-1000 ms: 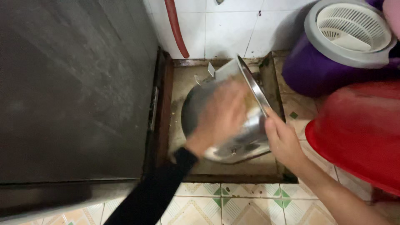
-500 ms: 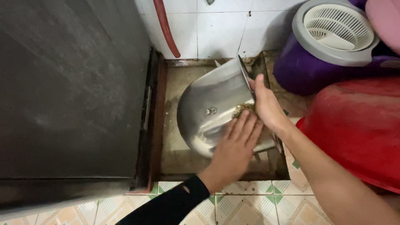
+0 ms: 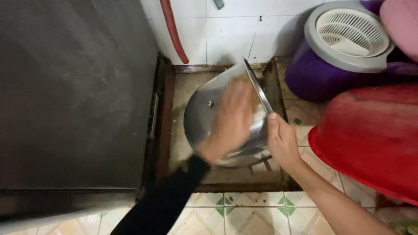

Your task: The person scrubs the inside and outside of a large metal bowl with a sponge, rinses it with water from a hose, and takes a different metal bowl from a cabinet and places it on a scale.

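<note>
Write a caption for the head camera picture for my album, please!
Left hand rubs inside a tilted steel bowl while the right hand grips its rim, beside a red basin.

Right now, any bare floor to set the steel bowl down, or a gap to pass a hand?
Bare patches: the recessed floor between the steel bowl and the dark wall, and the patterned tiles nearest the camera. Crowded to the right: red basin and purple bucket sit close together. Left hand is inside the bowl; right hand grips its rim.
</note>
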